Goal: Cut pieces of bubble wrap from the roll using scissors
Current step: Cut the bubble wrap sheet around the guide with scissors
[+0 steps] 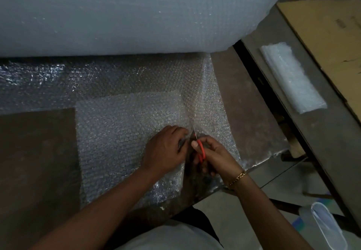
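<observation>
A huge roll of bubble wrap (127,13) lies across the back of the table. Its loose sheet (136,77) runs toward me over the table top. A square cut piece (117,132) lies on that sheet. My right hand (214,156) grips red-handled scissors (201,150), whose blades point away from me into the sheet. My left hand (166,150) pinches the wrap just left of the blades. A raised fold of wrap runs from the scissors up toward the roll.
The dark table top (35,152) shows bare at the left. A second table (322,132) at the right carries a small folded stack of bubble wrap (291,77) and flat cardboard (332,34). A white sandal (328,228) lies on the floor.
</observation>
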The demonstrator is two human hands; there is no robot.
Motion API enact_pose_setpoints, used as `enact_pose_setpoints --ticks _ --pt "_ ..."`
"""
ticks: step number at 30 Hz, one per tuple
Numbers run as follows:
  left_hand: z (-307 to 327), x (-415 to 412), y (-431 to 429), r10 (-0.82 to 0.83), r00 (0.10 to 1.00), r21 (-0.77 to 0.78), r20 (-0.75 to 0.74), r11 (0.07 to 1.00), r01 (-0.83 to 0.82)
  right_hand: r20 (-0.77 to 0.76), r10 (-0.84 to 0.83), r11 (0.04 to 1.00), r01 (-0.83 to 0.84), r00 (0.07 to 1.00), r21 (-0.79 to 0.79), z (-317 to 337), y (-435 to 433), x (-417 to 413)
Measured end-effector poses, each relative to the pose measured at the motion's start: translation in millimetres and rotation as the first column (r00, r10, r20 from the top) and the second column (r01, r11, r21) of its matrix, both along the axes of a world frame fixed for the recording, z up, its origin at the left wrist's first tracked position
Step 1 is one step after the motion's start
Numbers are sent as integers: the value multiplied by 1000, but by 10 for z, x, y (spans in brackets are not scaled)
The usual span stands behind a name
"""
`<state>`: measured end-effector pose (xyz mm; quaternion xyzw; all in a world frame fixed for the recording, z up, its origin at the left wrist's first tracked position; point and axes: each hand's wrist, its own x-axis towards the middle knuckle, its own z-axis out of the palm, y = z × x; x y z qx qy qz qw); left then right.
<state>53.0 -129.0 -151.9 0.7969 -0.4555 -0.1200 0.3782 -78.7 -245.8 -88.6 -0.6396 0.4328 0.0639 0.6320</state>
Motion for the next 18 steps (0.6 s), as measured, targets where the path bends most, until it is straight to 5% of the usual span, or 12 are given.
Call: enact_pose_setpoints --ticks 18 --pt "-23 -2 -3 18 1000 -18 -21 1000 -19 151 17 1000 -18 988 4 -128 40 38"
